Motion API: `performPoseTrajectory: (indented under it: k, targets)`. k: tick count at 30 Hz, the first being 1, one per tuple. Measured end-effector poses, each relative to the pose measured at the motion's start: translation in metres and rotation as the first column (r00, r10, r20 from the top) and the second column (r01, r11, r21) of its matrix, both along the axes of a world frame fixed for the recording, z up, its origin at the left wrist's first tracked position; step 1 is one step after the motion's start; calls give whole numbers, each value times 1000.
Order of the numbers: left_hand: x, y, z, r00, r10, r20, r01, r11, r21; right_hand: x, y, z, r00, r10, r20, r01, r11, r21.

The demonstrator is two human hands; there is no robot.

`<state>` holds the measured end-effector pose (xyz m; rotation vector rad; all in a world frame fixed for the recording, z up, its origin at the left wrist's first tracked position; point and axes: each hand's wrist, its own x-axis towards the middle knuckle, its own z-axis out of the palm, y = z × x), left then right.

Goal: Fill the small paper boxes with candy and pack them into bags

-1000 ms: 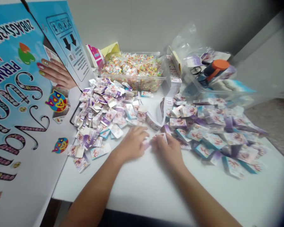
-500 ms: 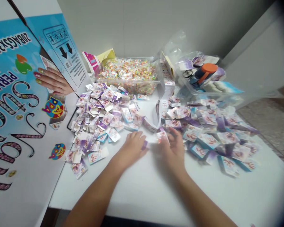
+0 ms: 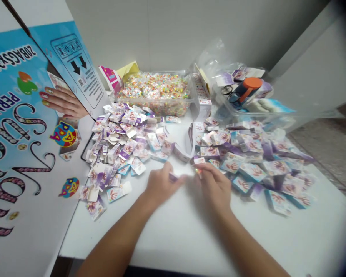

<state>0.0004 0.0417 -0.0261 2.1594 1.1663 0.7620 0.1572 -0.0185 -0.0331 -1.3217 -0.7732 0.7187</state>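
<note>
My left hand (image 3: 159, 185) and my right hand (image 3: 215, 185) meet over the white table (image 3: 190, 234), both pinching one small white and purple paper packet (image 3: 182, 177) between them. The packet is blurred, so its print is unclear. To the left lies a pile of small folded packets (image 3: 123, 142) with a hand picture on them. A wider spread of flat packets (image 3: 256, 154) of the same kind lies to the right, touching my right hand's far side.
A clear tub of colourful small pieces (image 3: 155, 92) stands at the back. Right of it, a clear plastic bag (image 3: 242, 92) holds scissors and an orange-topped item. A large blue printed carton (image 3: 25, 127) leans at the left. The wall runs behind.
Both hands have lifted slightly off the table and drawn nearer to me, with the small packet now held between them. The piles have not moved.
</note>
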Motion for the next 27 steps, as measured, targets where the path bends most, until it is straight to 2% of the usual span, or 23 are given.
performPoseTrajectory:
  k: [2, 5, 7, 9, 11, 13, 15, 17, 19, 22, 24, 27]
  targets:
    - [-1, -3, 3, 996, -31, 83, 38, 995, -91, 0, 0, 1, 998, 53, -24, -52, 998, 23]
    - [-1, -7, 3, 982, -141, 126, 166, 962, -215, 0, -1, 4, 990, 143, -17, -142, 989, 36]
    - [0, -9, -1, 964, -195, 181, 244, 920, -306, 0, -1, 8, 986, 165, 25, -165, 986, 26]
    - [2, -9, -8, 926, -200, 320, 325, 853, -407, 0, -1, 12, 983, 159, 87, -160, 987, 7]
    - [4, -8, -15, 855, -137, 500, 418, 752, -510, 0, -1, 15, 978, 178, 112, -179, 984, -4]
    - [6, -7, -20, 776, -33, 630, 519, 602, -607, -2, -2, 16, 964, 259, 56, -259, 966, -1]
    - [6, -5, -21, 739, 43, 672, 592, 434, -679, -5, -4, 16, 937, 348, -28, -348, 937, 14]
    - [5, -4, -20, 742, 45, 669, 626, 313, -714, -7, -6, 16, 925, 376, -61, -376, 926, 9]
    - [3, -3, -16, 752, 24, 658, 627, 282, -726, -7, -6, 16, 937, 349, -17, -350, 937, -22]
    - [0, -2, -9, 756, 14, 654, 621, 297, -725, -3, -5, 18, 940, 333, 71, -327, 941, -83]
    - [-1, -1, -4, 733, -9, 680, 659, 253, -708, 2, -5, 20, 926, 365, 98, -356, 929, -97]
    - [0, 1, 1, 653, -8, 757, 746, 178, -641, 7, -4, 24, 899, 412, 149, -407, 911, -63]
